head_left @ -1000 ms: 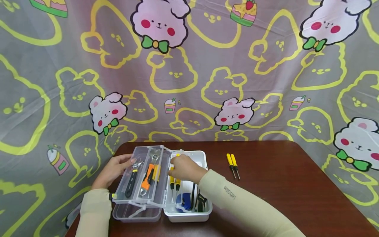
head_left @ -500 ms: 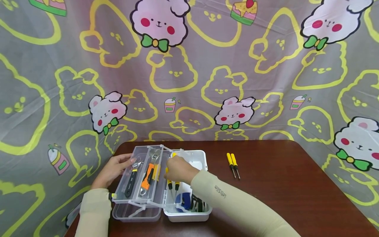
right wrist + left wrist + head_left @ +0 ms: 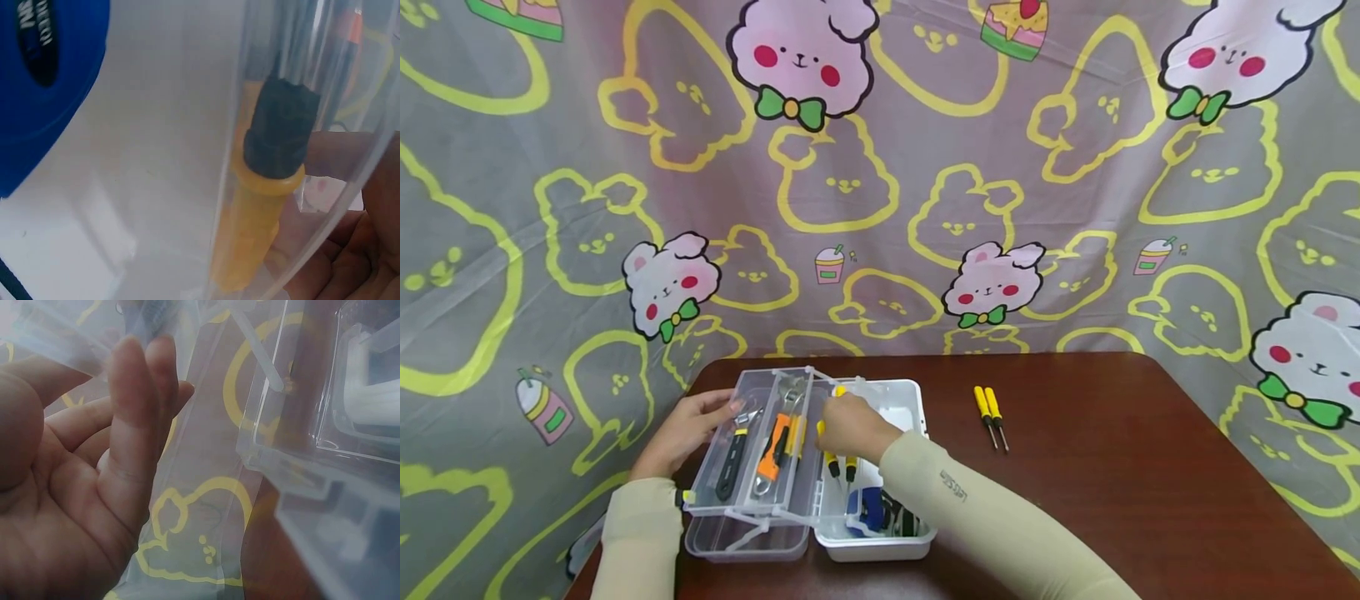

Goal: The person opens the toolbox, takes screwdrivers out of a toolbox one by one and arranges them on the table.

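Observation:
An unfolded toolbox has a white base (image 3: pixel 876 550), a clear lid (image 3: pixel 745 546) and clear fold-out trays (image 3: pixel 752 504). My left hand (image 3: pixel 688 429) grips the upper tray's left edge. In that tray lie an adjustable wrench with a black handle (image 3: pixel 732 471) and an orange-handled tool (image 3: pixel 772 452). Over the tray nearest the base, my right hand (image 3: pixel 857 427) holds a yellow-handled screwdriver (image 3: pixel 840 390), mostly hidden under the fingers. Screwdrivers with black collars (image 3: pixel 850 468) show just below this hand. The right wrist view shows a yellow handle (image 3: pixel 253 219) behind clear plastic.
A blue tape measure (image 3: pixel 868 510) and dark tools (image 3: pixel 901 518) lie in the white base. Two yellow screwdrivers (image 3: pixel 989 408) rest on the brown table (image 3: pixel 1112 467) to the right. A cartoon-patterned cloth (image 3: pixel 880 200) hangs behind the table.
My right hand has shifted a little to the left over the clear tray, and the yellow handles by it have shifted too. The left hand has stayed on the tray edge.

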Demonstrator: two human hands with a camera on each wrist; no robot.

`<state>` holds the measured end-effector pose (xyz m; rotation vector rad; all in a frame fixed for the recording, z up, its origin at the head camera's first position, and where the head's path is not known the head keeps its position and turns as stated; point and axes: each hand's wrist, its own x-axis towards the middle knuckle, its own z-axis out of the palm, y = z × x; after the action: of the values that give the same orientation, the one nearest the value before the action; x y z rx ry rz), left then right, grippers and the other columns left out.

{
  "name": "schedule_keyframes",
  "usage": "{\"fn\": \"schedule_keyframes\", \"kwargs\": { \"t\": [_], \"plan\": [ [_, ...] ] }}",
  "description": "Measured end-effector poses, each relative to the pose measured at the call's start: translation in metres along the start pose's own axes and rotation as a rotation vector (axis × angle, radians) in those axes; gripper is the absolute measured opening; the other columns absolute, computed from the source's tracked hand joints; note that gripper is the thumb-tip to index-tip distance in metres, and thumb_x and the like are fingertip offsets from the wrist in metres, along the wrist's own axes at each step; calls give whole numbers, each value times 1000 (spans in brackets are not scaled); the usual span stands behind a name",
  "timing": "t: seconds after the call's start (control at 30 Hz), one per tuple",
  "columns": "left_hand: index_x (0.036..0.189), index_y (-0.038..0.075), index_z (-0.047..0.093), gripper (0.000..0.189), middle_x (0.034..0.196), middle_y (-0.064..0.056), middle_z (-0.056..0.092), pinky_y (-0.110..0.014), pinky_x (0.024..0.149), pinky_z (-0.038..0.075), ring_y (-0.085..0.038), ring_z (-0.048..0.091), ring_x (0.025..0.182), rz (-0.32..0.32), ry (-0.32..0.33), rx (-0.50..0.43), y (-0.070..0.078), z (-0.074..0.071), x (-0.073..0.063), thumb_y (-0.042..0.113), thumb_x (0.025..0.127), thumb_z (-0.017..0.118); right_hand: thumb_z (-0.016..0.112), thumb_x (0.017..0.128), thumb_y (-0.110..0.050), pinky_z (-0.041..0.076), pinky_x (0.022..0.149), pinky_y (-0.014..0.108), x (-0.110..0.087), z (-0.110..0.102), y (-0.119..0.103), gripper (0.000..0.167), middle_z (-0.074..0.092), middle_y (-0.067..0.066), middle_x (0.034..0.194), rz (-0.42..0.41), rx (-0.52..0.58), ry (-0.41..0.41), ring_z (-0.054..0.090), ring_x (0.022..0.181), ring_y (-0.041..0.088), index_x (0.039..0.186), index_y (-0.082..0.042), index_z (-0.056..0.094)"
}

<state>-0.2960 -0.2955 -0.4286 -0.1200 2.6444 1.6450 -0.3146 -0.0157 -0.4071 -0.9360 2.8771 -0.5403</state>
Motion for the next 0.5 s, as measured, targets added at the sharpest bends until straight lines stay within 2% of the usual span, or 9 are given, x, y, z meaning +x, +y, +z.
{"fn": "schedule_keyframes", "kwargs": {
  "t": [0.23, 0.33, 0.4, 0.5],
  "plan": [
    [142, 1, 46, 69, 116, -15, 65, -37, 72, 55, -24, 66, 87, -10, -7, -6, -2, 0, 1, 45, 91, 65, 75, 81, -23, 40, 45, 27, -5, -3, 2, 32, 48, -1, 57, 32, 87, 22, 47, 48, 14, 60, -14, 53],
    [142, 2, 47, 67, 116, -15, 65, -38, 73, 55, -25, 66, 88, -6, -6, -4, -3, 0, 2, 44, 92, 65, 75, 82, -22, 41, 45, 28, -7, -5, 2, 29, 50, 0, 56, 34, 121, 26, 47, 46, 14, 61, -12, 57],
    [142, 2, 47, 67, 116, -15, 65, -38, 73, 55, -25, 66, 88, -5, -3, -4, -3, 0, 2, 43, 93, 65, 75, 82, -23, 42, 47, 28, -8, -6, 3, 22, 55, 1, 61, 37, 135, 25, 49, 49, 14, 68, -10, 64],
    [142, 1, 46, 69, 117, -15, 65, -38, 73, 55, -24, 65, 89, -4, -9, -4, -3, 0, 2, 44, 93, 64, 75, 82, -24, 45, 54, 28, -8, -6, 3, 18, 66, 3, 79, 36, 137, 40, 53, 58, 13, 89, -7, 73]
  ]
}}
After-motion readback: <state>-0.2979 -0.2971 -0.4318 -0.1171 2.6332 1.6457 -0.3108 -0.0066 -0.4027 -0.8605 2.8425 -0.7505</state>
